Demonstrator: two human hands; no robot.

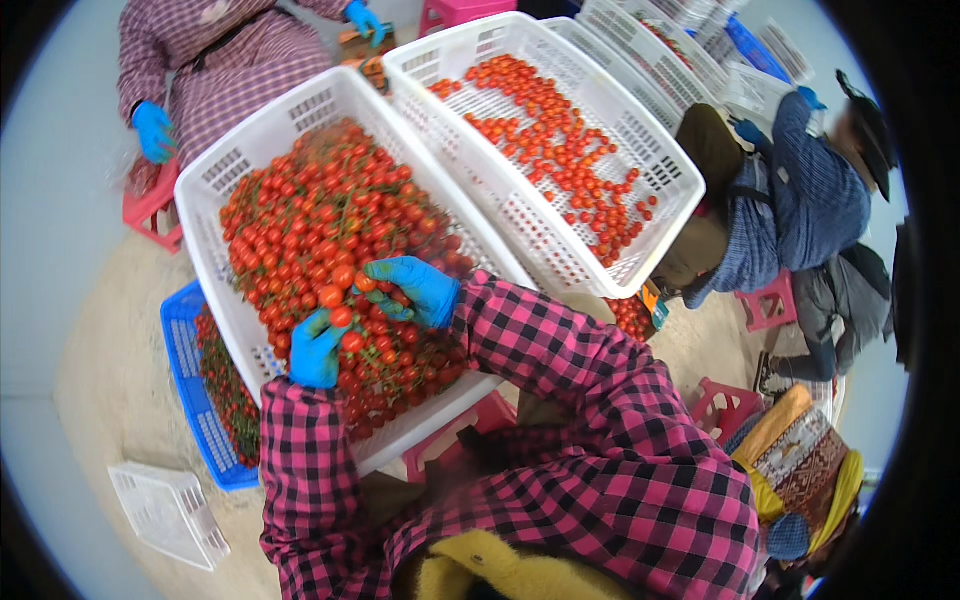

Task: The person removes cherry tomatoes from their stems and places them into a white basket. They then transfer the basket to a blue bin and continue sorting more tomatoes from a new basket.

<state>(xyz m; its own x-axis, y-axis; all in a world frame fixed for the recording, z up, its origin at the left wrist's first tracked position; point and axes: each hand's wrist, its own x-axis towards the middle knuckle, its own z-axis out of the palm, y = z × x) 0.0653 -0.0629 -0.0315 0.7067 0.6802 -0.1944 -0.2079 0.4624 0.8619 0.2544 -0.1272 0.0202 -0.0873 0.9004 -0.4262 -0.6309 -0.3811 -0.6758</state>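
Both my hands wear blue gloves with dark stains on the fingers. They are close together above a white plastic crate (202,225) heaped with red cherry tomatoes (300,225) on green stems. Between thumb and fingers, my left hand (315,352) grips a bunch of cherry tomatoes (340,316). My right hand (420,289) has its fingers curled around a few cherry tomatoes (365,282), partly hidden by the glove. To the right of this heap, a second white crate (495,191) holds loose tomatoes (555,135) spread over its slatted floor.
A blue crate (180,375) of stemmed tomatoes sits low at left, near a small white basket (169,514) on the floor. Across from me sits a person in a checked garment (247,82); other people (817,180) work at right. Pink stools (724,409) stand around.
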